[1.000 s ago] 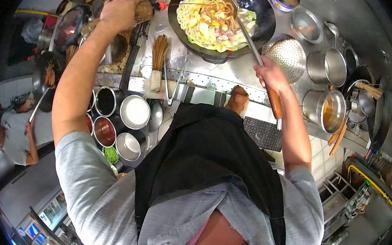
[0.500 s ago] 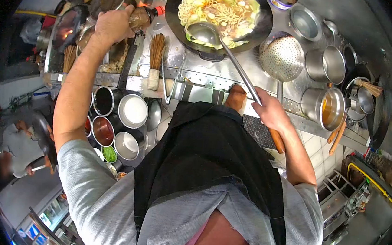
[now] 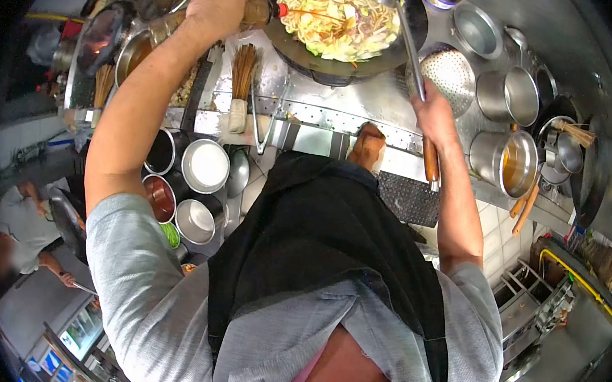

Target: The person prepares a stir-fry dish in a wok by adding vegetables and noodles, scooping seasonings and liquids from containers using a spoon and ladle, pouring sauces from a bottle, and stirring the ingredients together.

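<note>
With our left hand (image 3: 218, 14) closed around a bottle (image 3: 257, 12), we hold its red tip over the wok (image 3: 317, 67), a thin dark stream reaching the noodles and cabbage (image 3: 342, 30) inside. Our right hand (image 3: 436, 116) is wrapped around the ladle (image 3: 411, 49), beside the perforated strainer (image 3: 448, 80) on the desk (image 3: 373, 93).

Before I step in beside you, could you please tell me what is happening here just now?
The left hand tips a red-capped bottle over the wok, and a thin brown stream runs onto the noodles and cabbage. The right hand grips the long ladle, whose bowl is at the wok's far side. A perforated strainer lies beside the wok, and another person is at work off to the left.
</note>
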Motion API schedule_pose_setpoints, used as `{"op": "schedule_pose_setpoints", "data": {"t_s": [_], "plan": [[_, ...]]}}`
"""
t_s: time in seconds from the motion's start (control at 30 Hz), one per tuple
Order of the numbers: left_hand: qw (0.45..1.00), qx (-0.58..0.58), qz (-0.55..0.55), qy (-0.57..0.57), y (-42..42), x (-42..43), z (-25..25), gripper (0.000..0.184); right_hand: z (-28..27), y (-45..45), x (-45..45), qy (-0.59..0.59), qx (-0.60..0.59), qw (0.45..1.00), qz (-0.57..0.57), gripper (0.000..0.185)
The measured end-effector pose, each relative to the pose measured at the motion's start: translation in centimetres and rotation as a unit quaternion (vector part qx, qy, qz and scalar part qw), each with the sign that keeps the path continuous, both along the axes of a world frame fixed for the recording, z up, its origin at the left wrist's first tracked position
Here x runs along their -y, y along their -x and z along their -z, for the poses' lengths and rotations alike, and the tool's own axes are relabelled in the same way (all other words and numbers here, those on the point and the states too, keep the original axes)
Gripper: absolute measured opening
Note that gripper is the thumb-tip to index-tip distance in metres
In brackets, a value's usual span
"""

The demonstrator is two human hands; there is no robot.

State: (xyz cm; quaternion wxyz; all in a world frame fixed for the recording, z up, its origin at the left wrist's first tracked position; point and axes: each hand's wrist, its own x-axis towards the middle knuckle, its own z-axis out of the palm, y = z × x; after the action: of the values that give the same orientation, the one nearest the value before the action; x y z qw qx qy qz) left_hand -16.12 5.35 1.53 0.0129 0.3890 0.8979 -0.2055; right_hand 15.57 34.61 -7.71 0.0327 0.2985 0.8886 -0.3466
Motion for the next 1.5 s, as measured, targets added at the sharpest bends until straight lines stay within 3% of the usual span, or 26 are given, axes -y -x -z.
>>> {"op": "schedule_pose_setpoints", "data": {"t_s": [0.07,0.13,0.23,0.3,0.37,0.4,0.5,0.63,0.77,0.8,0.9,0.97,1.0,1.03,1.07,1.13,1.2,1.23,1.3,1.4,1.5], "plan": [[1.0,-0.002,0.006,-0.008,0.0,0.3,-1.3,0.039,1.5,1.6,-1.4,-0.029,0.005,1.0,0.002,0.039],[1.0,-0.01,0.016,0.012,0.3,1.0,-1.6,0.05,0.8,2.9,-1.1,-0.061,0.023,0.998,0.014,0.038],[1.0,0.002,0.028,0.014,0.1,1.3,-1.7,0.058,5.2,5.1,-1.7,-0.035,0.041,0.998,-0.014,0.035],[1.0,0.007,0.023,-0.001,0.1,1.3,-1.7,0.059,2.6,5.1,0.8,0.206,0.01,0.977,0.048,0.02],[1.0,0.002,0.009,-0.022,0.3,1.1,-1.6,0.06,2.8,5.0,1.7,0.396,-0.01,0.913,0.1,0.012],[1.0,-0.001,0.001,-0.023,0.6,1.3,-1.4,0.061,2.6,4.3,1.9,0.452,-0.014,0.884,0.119,0.008],[0.999,-0.005,-0.024,-0.031,1.1,2.5,-0.9,0.065,-0.1,2.2,2.9,0.447,-0.021,0.89,0.087,0.008],[0.99,0.008,-0.109,-0.093,-1.7,5.3,-0.3,0.071,0.2,0.2,1.8,0.313,-0.032,0.949,0.035,0.02],[0.943,0.019,-0.231,-0.239,-7.8,7.2,0.8,0.07,-1.8,1.8,0.2,0.038,-0.06,0.997,-0.013,0.029],[0.928,0.016,-0.251,-0.276,-9.6,7.5,1.2,0.075,1.4,2.6,-2.1,-0.097,-0.1,0.988,-0.063,0.035],[0.836,-0.015,-0.309,-0.454,-15.9,7.6,2.6,0.085,1.6,3.0,-3.3,-0.15,-0.01,0.988,-0.039,0.039],[0.752,-0.05,-0.352,-0.555,-20.6,7.5,4.0,0.091,6.5,2.3,-7.3,-0.181,0.019,0.981,-0.072,0.04],[0.717,-0.044,-0.345,-0.604,-22.4,8.2,6.3,0.093,6.1,1.6,-7.4,-0.181,0.036,0.978,-0.099,0.04],[0.681,-0.045,-0.337,-0.649,-24.1,9.2,8.2,0.094,2.2,0.0,-4.5,-0.177,0.047,0.978,-0.103,0.045],[0.653,-0.017,-0.372,-0.659,-26.8,9.9,8.3,0.094,5.6,-1.1,-7.0,-0.208,0.03,0.97,-0.123,0.052],[0.606,-0.009,-0.425,-0.673,-32.2,11.3,8.4,0.092,3.6,-3.4,-4.4,-0.231,0.037,0.965,-0.116,0.054],[0.583,-0.032,-0.456,-0.672,-37.1,13.0,8.8,0.09,5.3,-5.3,-5.2,-0.214,-0.152,0.945,-0.197,0.053],[0.568,-0.047,-0.481,-0.666,-39.4,13.8,8.6,0.088,6.1,-6.1,-5.5,-0.016,-0.133,0.979,-0.153,0.049],[0.575,-0.109,-0.53,-0.614,-43.5,16.5,11.1,0.085,0.8,-7.7,-1.3,0.321,-0.086,0.937,-0.105,0.048],[0.526,-0.158,-0.601,-0.581,-48.2,20.9,13.2,0.082,-4.0,-9.2,3.6,0.539,-0.021,0.839,-0.074,0.049],[0.486,-0.266,-0.654,-0.515,-51.2,26.0,16.5,0.078,-4.2,-9.5,6.9,0.606,0.073,0.786,-0.096,0.048]]}}
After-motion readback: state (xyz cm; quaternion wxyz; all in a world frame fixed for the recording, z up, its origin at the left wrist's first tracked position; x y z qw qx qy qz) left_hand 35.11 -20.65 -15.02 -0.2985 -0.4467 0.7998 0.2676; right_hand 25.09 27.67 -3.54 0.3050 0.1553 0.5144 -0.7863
